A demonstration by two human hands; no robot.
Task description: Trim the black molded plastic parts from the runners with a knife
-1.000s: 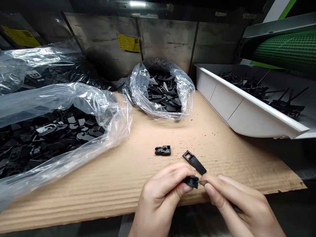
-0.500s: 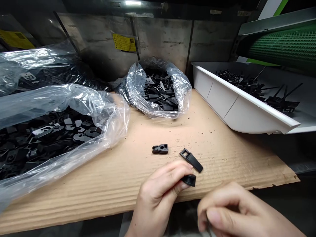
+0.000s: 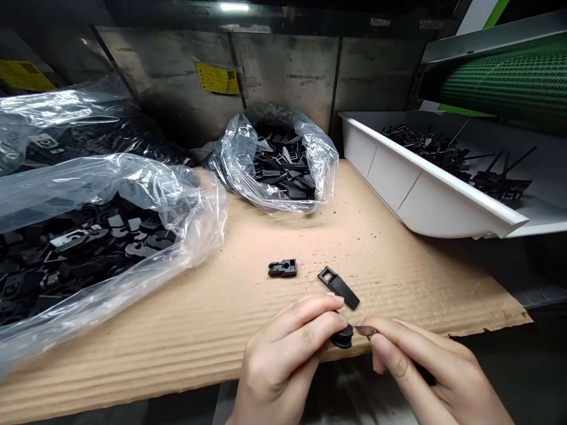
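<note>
My left hand (image 3: 283, 354) pinches a small black plastic part (image 3: 342, 337) between thumb and fingers, just over the near edge of the cardboard sheet (image 3: 248, 307). My right hand (image 3: 425, 369) is closed round a thin knife, whose small blade (image 3: 364, 331) touches the right side of that part. Two loose black parts lie on the cardboard beyond my hands: a short clip (image 3: 282, 268) and a longer tab with a square hole (image 3: 339, 287).
A large clear bag of black parts (image 3: 101, 236) fills the left, with another bag (image 3: 66, 130) behind it. A smaller open bag (image 3: 279, 162) stands at the back centre. A white tray (image 3: 420, 189) with black sprues sits at the right, under a green conveyor (image 3: 505, 82).
My right hand, which had dropped low and away from the part half a second ago, has come back up. Its blade now touches the part again.
</note>
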